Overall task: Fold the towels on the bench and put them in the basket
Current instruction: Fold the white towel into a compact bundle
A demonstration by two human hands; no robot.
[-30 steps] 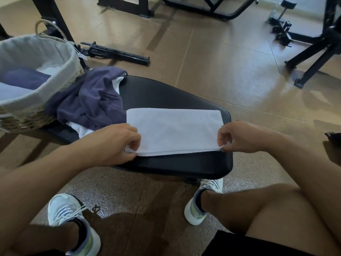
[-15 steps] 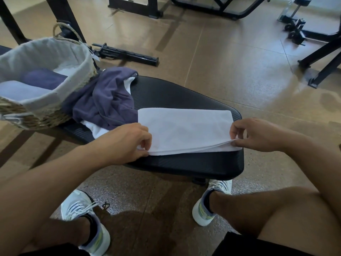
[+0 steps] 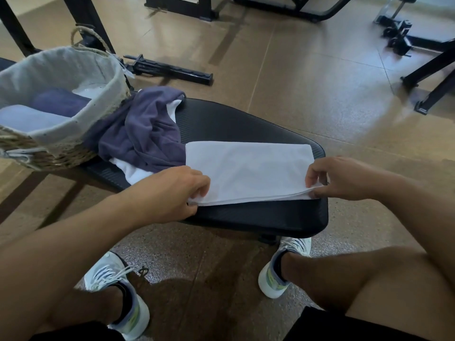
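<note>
— So what changed, going from the basket (image 3: pixel 108 77) side across?
— Left hand (image 3: pixel 170 193) still pinches the white towel (image 3: pixel 248 168) at its near left corner on the bench (image 3: pixel 246 124). Right hand (image 3: pixel 344 178) has lifted the near right corner's layers slightly.
— Meaning?
— Probably another fold is starting; the purple towel (image 3: pixel 142 134) waits unfolded.

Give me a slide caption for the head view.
Both hands pinch a white towel on the bench.

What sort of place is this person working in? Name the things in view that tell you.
Most likely a gym or home workout room. The white towel lies on a padded black bench, black equipment frames stand on the tiled floor, and an adjustable metal bar lies nearby.
</note>
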